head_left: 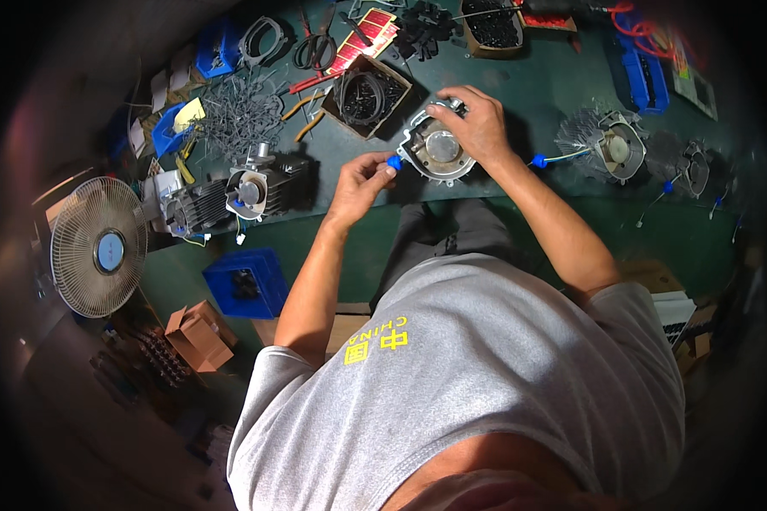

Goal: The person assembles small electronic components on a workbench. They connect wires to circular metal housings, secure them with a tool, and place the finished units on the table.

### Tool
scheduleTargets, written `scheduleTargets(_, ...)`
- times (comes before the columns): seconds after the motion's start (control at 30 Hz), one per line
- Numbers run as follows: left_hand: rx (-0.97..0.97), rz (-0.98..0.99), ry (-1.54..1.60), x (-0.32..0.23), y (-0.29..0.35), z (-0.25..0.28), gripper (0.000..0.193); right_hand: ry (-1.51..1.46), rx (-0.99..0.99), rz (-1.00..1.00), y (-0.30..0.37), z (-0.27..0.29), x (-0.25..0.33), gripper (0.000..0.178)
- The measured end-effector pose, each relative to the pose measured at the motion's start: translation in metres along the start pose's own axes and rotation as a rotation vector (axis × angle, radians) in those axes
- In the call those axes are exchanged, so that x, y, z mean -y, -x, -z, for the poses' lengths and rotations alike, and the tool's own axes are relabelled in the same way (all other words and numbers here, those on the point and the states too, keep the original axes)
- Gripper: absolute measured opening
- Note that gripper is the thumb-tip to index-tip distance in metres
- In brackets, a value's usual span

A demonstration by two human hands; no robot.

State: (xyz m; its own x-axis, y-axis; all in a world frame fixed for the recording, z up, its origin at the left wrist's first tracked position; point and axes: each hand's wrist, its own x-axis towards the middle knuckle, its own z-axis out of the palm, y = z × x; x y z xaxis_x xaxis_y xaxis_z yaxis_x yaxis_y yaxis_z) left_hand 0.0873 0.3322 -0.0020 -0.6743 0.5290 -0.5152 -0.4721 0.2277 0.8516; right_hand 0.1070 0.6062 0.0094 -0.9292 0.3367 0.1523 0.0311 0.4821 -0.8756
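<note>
In the middle of the bench a round silvery metal motor housing [440, 170] lies with its open face toward me. My right hand [479, 128] grips its upper right rim, thumb on top and fingers curled over the far side. At the housing's left edge sits a small blue plug-like piece [394, 162]. The thumb and fingers of my left hand [360, 183] are closed on that blue piece. Whether the piece is seated in the housing or only touching it, I cannot tell.
Finned motor housings [249, 194] stand at the left, and others [615, 149] lie at the right with blue-ended wires. Beyond my hands is a cardboard box [366, 128] of small black parts. Grey cable ties [239, 111] lie piled near a blue bin [169, 128]. A fan [102, 247] stands far left.
</note>
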Motion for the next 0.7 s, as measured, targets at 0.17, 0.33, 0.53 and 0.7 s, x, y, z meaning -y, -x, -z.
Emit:
scheduleTargets(0.17, 0.009, 0.052, 0.115, 0.0, -0.002, -0.007, 0.029, 0.016, 0.037, -0.001, 0.0, 0.002, 0.004, 0.035)
scheduleTargets(0.33, 0.001, 0.097, 0.174, -0.008, -0.015, -0.015, 0.023, -0.013, 0.034, -0.019, 0.001, 0.001, 0.003, 0.035)
scheduleTargets(0.53, -0.048, 0.152, 0.398, 0.004, -0.018, -0.017, 0.026, -0.002, 0.006, 0.002, 0.003, -0.002, 0.003, 0.036)
scheduleTargets(0.7, -0.12, 0.035, 0.15, -0.003, -0.009, -0.017, 0.028, 0.027, 0.029, -0.032, 0.003, -0.003, 0.01, 0.034)
